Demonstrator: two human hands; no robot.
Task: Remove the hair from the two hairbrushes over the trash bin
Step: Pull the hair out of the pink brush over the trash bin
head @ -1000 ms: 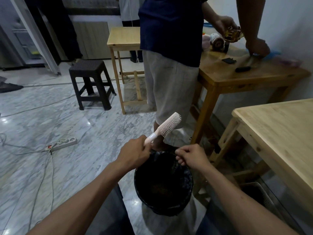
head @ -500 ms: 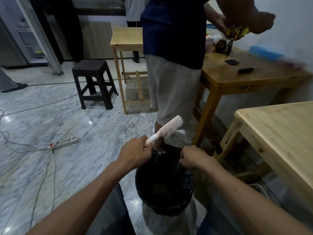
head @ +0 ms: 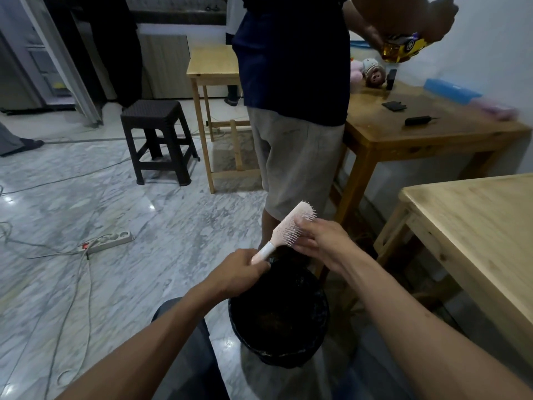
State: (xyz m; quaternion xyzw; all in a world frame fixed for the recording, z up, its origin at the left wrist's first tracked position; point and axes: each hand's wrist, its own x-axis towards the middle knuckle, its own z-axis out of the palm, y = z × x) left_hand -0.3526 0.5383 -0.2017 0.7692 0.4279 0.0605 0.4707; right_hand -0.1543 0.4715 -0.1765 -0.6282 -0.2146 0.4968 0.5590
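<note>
A pale pink hairbrush (head: 288, 226) points up and to the right above the far rim of a black trash bin (head: 278, 339) on the floor. My left hand (head: 239, 274) is shut on its white handle. My right hand (head: 320, 241) rests against the bristle side of the brush head, fingers curled on the bristles. I cannot make out hair on the bristles. A second hairbrush is not in view.
A person (head: 294, 111) stands just beyond the bin, holding a yellow toy car (head: 402, 49). A light wooden table (head: 476, 226) is at right, a darker table (head: 427, 125) behind it. A black stool (head: 157, 140), a power strip (head: 108, 241) and cables are at left.
My right hand rose from the bin's rim to the brush bristles. The brush head tilted a little more upright. The standing person lifted the toy car.
</note>
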